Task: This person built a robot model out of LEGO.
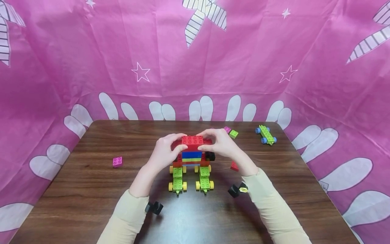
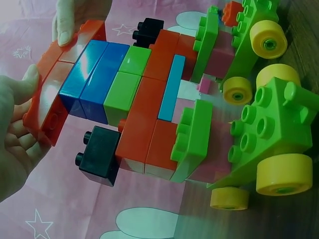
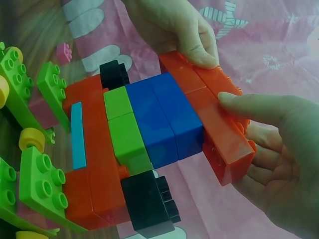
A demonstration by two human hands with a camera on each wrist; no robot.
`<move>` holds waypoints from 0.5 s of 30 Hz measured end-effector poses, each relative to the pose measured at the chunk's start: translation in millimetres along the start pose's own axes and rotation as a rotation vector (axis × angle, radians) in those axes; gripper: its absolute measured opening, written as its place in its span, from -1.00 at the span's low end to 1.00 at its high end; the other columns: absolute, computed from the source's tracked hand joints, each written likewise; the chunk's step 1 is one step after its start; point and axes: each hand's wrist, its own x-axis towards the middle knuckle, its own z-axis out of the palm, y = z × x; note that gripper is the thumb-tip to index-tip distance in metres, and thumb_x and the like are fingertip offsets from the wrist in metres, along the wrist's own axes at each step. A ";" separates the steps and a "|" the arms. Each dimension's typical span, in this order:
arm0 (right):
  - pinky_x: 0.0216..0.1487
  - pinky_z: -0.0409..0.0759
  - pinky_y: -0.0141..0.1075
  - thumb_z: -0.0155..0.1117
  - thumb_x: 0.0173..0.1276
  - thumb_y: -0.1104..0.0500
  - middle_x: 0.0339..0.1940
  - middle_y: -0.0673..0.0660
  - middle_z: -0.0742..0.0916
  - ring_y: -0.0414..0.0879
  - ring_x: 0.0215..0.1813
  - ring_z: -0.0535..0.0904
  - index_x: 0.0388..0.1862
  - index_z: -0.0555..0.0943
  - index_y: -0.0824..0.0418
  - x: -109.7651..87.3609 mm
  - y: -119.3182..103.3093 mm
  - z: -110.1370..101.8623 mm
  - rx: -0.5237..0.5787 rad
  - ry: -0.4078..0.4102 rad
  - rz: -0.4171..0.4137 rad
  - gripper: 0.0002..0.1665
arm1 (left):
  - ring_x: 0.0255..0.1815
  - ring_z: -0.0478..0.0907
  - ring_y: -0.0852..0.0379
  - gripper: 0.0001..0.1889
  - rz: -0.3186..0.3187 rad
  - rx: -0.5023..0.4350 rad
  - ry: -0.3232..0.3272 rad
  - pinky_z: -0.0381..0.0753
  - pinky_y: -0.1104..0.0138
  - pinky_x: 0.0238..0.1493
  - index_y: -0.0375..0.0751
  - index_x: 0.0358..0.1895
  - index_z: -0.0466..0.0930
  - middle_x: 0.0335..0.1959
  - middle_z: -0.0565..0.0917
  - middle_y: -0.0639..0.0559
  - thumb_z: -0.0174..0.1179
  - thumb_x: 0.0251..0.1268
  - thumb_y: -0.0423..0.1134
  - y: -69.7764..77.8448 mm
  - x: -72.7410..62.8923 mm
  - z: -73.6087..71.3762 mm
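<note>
Upright on the table stands a figure of toy building bricks. Its top is a wide layer of red bricks (image 1: 192,144), which my left hand (image 1: 163,149) grips at one end and my right hand (image 1: 223,144) at the other. Both thumbs lie on the front face, with fingers curled behind. Under the red layer come blue bricks (image 2: 97,77), then green bricks (image 2: 127,82). Wider red bricks (image 3: 92,154) follow, with a black brick (image 3: 149,201) jutting out on either side. Two green wheeled bases (image 1: 177,183) with yellow wheels carry the whole figure.
A pink brick (image 1: 117,161) lies to the left. Behind my right hand are a small green brick (image 1: 233,134) and a pink one (image 1: 227,129). A green wheeled base (image 1: 266,135) with blue wheels stands back right. A red brick (image 1: 234,166) sits near my right forearm.
</note>
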 end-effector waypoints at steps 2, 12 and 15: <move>-0.11 0.67 -0.23 0.52 0.14 0.11 -0.15 0.09 0.79 -0.07 -0.11 0.68 0.00 0.69 0.20 -0.6 0.5 0.7 0.005 0.007 -0.001 -0.56 | 0.04 0.64 -0.06 -0.61 -0.006 -0.002 -0.003 0.66 0.06 0.05 -0.18 0.14 0.62 0.05 0.70 -0.13 0.33 0.25 -0.17 0.4 -0.1 0.1; -0.04 0.66 -0.16 0.49 0.17 0.10 -0.11 0.10 0.78 -0.05 -0.07 0.66 0.06 0.65 0.22 -2.1 -3.2 1.0 -0.024 -0.007 0.010 -0.53 | 0.01 0.63 -0.05 -0.57 -0.007 -0.033 0.009 0.68 0.09 0.01 -0.24 0.17 0.59 0.03 0.69 -0.13 0.32 0.26 -0.18 -0.3 -1.6 2.8; -0.03 0.66 -0.15 0.48 0.18 0.10 -0.10 0.11 0.77 -0.05 -0.07 0.66 0.07 0.64 0.22 -2.6 -5.2 0.3 -0.036 -0.019 0.015 -0.52 | 0.02 0.63 -0.04 -0.57 -0.008 -0.038 0.007 0.68 0.10 0.01 -0.21 0.18 0.58 0.04 0.69 -0.12 0.32 0.27 -0.16 -0.9 -2.2 3.3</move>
